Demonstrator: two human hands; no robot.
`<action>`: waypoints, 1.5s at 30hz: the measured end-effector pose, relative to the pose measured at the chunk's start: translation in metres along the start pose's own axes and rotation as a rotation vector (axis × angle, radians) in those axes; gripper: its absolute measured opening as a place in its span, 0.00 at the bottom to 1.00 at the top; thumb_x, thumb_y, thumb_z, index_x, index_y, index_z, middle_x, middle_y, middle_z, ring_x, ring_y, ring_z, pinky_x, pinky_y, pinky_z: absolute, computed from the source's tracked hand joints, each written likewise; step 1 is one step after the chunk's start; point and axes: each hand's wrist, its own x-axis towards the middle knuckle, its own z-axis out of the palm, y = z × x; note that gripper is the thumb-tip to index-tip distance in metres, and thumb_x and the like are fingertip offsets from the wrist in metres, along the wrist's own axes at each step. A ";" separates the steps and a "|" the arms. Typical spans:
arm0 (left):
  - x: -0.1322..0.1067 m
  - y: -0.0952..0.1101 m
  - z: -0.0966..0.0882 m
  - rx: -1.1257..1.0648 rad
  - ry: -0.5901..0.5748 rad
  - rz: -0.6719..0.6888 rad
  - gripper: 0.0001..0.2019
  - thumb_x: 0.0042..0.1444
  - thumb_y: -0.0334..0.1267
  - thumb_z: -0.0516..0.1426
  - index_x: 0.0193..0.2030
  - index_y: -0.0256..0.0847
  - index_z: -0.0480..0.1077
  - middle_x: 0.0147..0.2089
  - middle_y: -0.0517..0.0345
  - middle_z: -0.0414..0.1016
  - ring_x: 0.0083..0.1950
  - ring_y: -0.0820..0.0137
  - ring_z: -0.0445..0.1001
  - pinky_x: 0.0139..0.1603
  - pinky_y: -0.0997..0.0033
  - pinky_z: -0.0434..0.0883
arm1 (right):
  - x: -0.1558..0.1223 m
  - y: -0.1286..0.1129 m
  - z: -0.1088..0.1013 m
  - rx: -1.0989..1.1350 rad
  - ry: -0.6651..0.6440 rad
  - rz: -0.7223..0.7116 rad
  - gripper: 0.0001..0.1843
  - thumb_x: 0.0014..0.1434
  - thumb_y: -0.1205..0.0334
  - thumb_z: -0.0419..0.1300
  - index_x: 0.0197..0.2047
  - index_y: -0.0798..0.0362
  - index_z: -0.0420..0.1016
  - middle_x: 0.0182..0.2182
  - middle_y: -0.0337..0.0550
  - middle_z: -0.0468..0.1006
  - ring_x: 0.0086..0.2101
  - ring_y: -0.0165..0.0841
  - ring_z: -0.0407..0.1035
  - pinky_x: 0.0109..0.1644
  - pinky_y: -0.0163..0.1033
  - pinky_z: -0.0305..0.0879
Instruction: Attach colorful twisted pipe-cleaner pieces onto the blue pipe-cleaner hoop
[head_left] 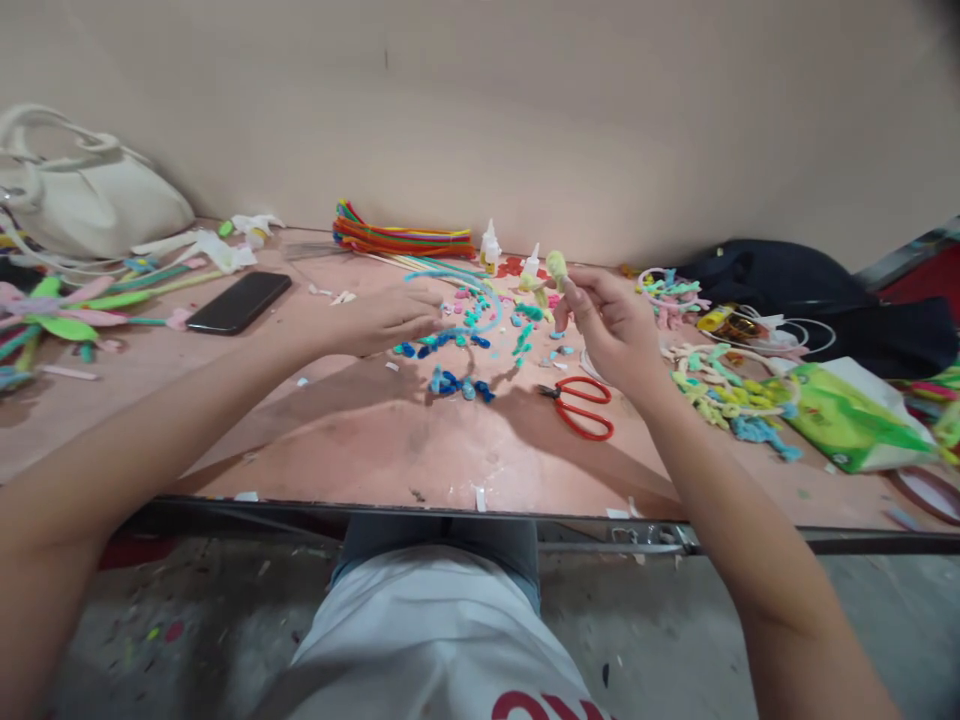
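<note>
My left hand (pixel 394 315) is closed at the left side of a light blue ring (pixel 496 305) and appears to grip it; its fingertips are partly blurred. Between the thumb and fingers of my right hand (pixel 611 320), raised above the table, is a small pale yellow-green fuzzy pipe-cleaner piece (pixel 556 264). Below the hands lie twisted blue pipe-cleaner pieces (pixel 461 385) and green ones (pixel 523 340). Red-handled scissors (pixel 581 408) rest on the tabletop below my right hand, blades pointing left.
A bundle of coloured pipe cleaners (pixel 401 238) and small white glue bottles (pixel 490 248) stand along the wall. On the left are a black phone (pixel 240 303) and a white handbag (pixel 97 195). Rightward lie pipe-cleaner rings (pixel 720 385), a green packet (pixel 855 415) and a dark bag (pixel 817 300).
</note>
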 end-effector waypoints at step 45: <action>-0.017 0.058 0.010 0.418 0.754 -0.134 0.25 0.80 0.53 0.44 0.34 0.43 0.67 0.37 0.52 0.73 0.47 0.58 0.72 0.52 0.56 0.67 | -0.005 -0.039 0.045 -0.918 -0.001 -0.223 0.14 0.80 0.68 0.48 0.56 0.48 0.74 0.37 0.42 0.85 0.41 0.39 0.74 0.51 0.47 0.48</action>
